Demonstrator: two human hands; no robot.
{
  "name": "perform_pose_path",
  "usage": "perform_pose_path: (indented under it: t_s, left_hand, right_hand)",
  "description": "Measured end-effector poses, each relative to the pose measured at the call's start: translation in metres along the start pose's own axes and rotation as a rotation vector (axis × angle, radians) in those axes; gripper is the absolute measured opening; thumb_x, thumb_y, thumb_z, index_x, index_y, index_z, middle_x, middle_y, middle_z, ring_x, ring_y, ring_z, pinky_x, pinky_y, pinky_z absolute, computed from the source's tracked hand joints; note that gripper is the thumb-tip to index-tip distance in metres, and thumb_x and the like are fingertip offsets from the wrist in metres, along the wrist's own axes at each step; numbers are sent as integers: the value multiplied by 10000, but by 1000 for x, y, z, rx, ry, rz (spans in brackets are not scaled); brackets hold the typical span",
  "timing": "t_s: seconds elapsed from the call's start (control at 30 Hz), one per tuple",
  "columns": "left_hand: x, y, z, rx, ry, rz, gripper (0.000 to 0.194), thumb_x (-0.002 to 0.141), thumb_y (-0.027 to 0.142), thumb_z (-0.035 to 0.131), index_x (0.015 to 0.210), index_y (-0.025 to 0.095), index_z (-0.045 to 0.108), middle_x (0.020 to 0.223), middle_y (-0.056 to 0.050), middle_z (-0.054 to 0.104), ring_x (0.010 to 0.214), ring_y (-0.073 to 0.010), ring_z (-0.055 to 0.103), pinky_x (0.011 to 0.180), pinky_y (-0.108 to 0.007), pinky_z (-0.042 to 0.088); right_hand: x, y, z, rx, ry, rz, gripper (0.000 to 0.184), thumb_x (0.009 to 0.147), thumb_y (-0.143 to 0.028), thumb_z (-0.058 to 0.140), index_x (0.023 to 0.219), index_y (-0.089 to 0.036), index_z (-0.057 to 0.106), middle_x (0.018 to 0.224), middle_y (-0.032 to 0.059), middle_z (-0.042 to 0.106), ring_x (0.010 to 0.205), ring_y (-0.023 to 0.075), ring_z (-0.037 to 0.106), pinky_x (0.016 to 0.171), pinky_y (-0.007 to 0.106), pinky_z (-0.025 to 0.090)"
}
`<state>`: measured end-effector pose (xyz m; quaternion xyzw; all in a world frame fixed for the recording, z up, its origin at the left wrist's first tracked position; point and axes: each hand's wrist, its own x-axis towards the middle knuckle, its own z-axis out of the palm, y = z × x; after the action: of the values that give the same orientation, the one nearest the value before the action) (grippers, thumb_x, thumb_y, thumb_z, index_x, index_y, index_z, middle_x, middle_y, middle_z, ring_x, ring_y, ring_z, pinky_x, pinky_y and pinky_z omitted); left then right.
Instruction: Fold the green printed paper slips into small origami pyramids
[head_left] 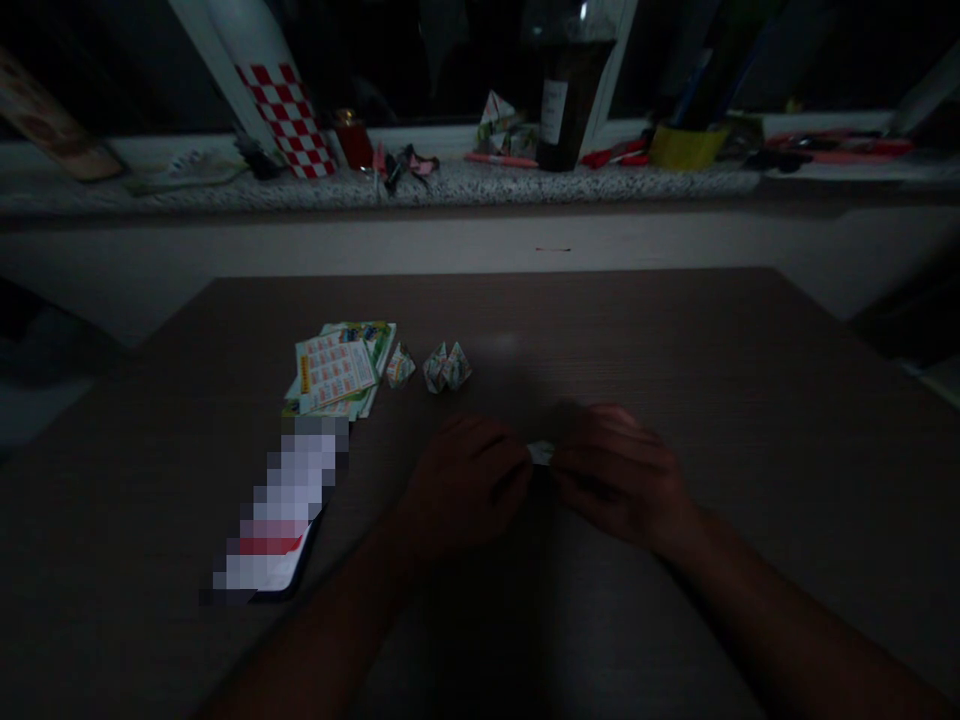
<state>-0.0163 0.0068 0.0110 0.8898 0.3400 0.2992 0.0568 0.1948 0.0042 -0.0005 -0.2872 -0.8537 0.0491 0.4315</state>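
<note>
Between my two hands, low over the dark wooden table (712, 350), a small piece of folded paper (540, 454) shows white with a hint of green. My left hand (472, 480) closes its fingers on the paper's left end, and my right hand (619, 475) pinches the right end. Most of the paper is hidden by the fingers, and the dim light blurs details. Beyond my left hand stand a pair of small folded paper shapes (447, 368), pointed and printed. A similar folded paper piece (400, 366) sits just left of them.
A stack of printed paper sheets (336, 370) lies at the left, with a lit phone (289, 510) nearer me. On the granite windowsill (465, 188) stand a red-and-white checkered bottle (289, 120), a dark bottle (559, 110), a yellow holder (686, 146) and small clutter.
</note>
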Motion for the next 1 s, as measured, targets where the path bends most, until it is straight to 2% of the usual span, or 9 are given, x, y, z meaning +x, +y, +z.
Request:
perform_pose_path:
  t_s: [0.2,0.4,0.57,0.8,0.9,1.0]
  left_hand:
    - [3,11,-5,9,66,118,65,835,162,556,827,172,620,824,-43,641,785,-163,548,746,-340,434]
    - [7,12,-5,58,49,163,102,835,184,537,758,169,603,737,-29,622,714,-154,523,697,-333,420]
    - [11,10,-5,50,78,224,89,808,178,580,721,159,586,690,-20,624,673,-149,517,672,-327,413]
    - [10,8,-8,46,86,212,86,803,161,562,720,182,565,700,-7,631,689,-146,535,688,-323,413]
    - [10,5,-10,40,77,207,66,782,140,569,732,182,566,711,-5,633,689,-142,539,680,-316,415]
    - [9,2,-11,41,95,197,65,764,119,577,731,174,562,715,-10,622,697,-142,542,684,-311,426]
  right_hand:
    - [2,-8,-1,-61,26,-97,167,758,-123,687,882,-205,610,751,9,685,697,162,641,736,373,524]
    - [4,-14,-4,-58,-36,-95,150,773,-125,671,864,-231,617,743,11,683,688,172,648,733,362,527]
    - [6,-17,-4,-57,4,-108,160,764,-134,682,864,-231,603,712,-8,673,675,165,648,729,359,533]
    - [6,-13,-7,-31,37,-138,185,744,-145,713,874,-226,609,708,6,684,665,182,659,696,370,526]
    - [6,-14,-11,-20,3,-117,184,746,-147,714,867,-250,621,712,-5,688,671,184,668,696,363,527]
    - [6,-15,-16,-44,22,-94,165,745,-134,709,853,-231,631,711,7,694,654,176,660,707,372,532]
